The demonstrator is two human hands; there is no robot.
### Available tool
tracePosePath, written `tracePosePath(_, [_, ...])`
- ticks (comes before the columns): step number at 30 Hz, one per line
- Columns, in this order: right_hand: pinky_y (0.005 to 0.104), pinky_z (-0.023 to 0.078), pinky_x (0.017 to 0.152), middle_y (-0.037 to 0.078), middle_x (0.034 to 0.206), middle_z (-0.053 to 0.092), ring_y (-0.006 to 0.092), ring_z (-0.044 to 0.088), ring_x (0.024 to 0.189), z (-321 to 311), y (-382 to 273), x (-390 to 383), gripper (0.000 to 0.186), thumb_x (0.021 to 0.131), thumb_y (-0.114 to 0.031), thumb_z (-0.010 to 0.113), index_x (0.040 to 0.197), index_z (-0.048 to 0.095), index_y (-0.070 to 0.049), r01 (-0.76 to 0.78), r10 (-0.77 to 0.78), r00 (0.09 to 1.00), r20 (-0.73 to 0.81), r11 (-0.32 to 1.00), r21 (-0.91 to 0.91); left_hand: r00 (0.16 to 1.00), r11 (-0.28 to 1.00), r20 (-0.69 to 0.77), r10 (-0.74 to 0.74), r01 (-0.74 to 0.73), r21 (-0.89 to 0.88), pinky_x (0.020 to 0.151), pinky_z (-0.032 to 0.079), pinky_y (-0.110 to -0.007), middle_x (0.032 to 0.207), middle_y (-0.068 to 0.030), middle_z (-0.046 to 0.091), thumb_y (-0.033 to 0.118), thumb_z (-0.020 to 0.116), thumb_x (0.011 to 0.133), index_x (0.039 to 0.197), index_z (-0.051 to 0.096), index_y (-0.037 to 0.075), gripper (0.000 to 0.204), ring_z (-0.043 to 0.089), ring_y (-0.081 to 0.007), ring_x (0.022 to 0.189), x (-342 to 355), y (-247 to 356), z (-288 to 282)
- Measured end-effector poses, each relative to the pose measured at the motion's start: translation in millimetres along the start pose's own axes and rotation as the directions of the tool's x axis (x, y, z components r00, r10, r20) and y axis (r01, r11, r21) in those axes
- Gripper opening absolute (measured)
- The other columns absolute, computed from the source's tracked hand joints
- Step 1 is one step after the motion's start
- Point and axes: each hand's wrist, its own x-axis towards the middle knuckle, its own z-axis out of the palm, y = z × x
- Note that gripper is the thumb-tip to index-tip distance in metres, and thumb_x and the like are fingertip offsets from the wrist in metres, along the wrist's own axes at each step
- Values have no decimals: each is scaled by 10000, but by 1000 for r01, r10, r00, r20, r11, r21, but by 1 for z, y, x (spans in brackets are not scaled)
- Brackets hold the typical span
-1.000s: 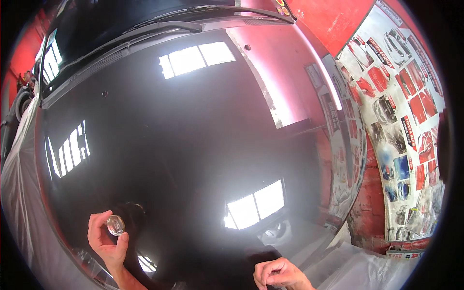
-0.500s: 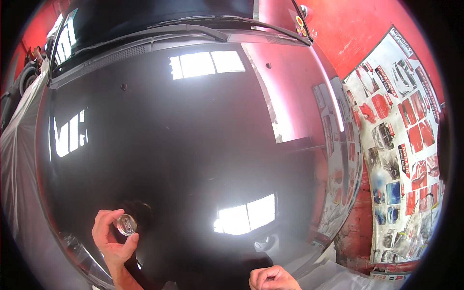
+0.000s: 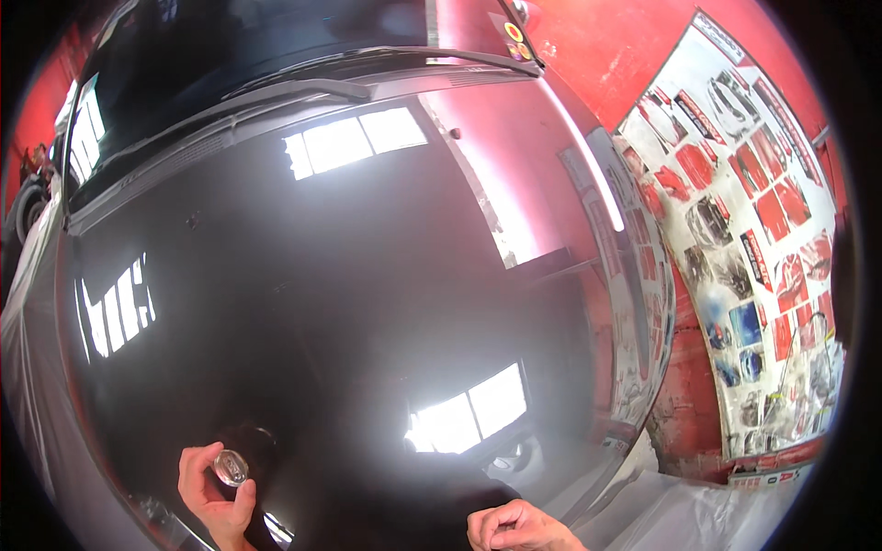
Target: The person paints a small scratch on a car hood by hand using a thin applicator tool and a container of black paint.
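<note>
My left hand (image 3: pixel 213 491) is at the lower left, fingers closed around a small round shiny object (image 3: pixel 231 466), a clear or metallic disc held just above the glossy black car bonnet (image 3: pixel 349 275). Its dark reflection lies on the paint right beside it. My right hand (image 3: pixel 516 528) rests at the bottom edge with its fingers curled, knuckles up, against the front of the bonnet. I see nothing in it, though the palm is hidden.
The bonnet mirrors bright windows. Two wiper arms (image 3: pixel 367 73) and the dark windscreen (image 3: pixel 230 64) lie beyond. Red wall with a sheet of printed pictures (image 3: pixel 753 230) on the right. Pale plastic sheeting (image 3: pixel 680 510) covers the lower right; grey covering runs along the left.
The view has tilted so the bonnet sits lower and further left. My left hand stays on the disc with little movement. My right hand has slipped down toward the bottom edge.
</note>
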Motion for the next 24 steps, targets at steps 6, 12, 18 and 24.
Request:
tracePosePath(6, [320,498,606,141,824,614,209,613,679,-18,4,-8,202,934,-115,725,799,662,21,21,-20,1000,20,1000,-18,999,1000,47,15,-14,-10,785,397,-274,1040,-48,508,421,831,795,1201,632,-26,636,511,-151,916,-1,-8,-4])
tracePosePath(12, [326,487,598,146,842,614,219,612,681,-23,8,-12,210,937,-119,727,801,655,24,-4,5,999,40,1000,-27,1000,1000,-2,10,-10,-5,769,435,-301,1011,-83,554,403,849,741,1159,653,-25,629,551,-182,899,-3,-5,-2])
tracePosePath(18, [321,471,589,136,822,599,216,608,686,-21,17,-12,264,931,-181,762,796,656,19,-26,27,999,30,999,-36,1000,1000,-2,-18,18,-15,780,446,-312,987,-93,587,347,853,697,1129,681,-22,593,569,-197,885,-4,-3,0])
tracePosePath(24, [320,430,578,119,776,587,204,567,689,-13,22,-16,282,906,-186,788,758,653,14,-121,120,992,-30,992,-44,998,999,-30,49,-49,17,722,463,-320,893,-82,642,327,857,629,1078,710,6,571,592,-199,802,-4,-4,4])
